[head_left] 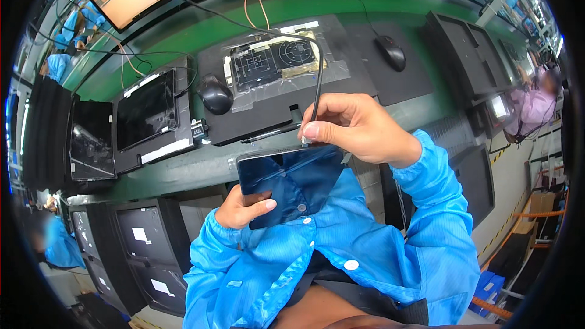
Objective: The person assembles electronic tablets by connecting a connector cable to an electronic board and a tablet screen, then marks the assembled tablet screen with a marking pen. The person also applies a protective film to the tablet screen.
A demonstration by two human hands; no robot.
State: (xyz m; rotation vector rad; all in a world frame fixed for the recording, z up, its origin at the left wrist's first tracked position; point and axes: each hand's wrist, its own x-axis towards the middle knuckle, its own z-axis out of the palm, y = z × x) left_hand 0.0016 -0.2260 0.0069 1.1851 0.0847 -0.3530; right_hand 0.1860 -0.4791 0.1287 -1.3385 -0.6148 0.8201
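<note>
A dark, glossy tablet is tilted in front of my chest, its screen reflecting my blue sleeves. My left hand grips its left side, thumb lying on the glass and fingers behind it. At the tablet's upper edge, my right hand pinches the plug end of a black cable. The plug meets the edge there; whether it is fully seated I cannot tell. From the plug the cable rises and arches back over the bench.
Behind the tablet, a black mat bears a patterned test board between two black mice. Another tablet lies in a fixture at left. Black trays stand at right, more trays lower left. A person in pink is far right.
</note>
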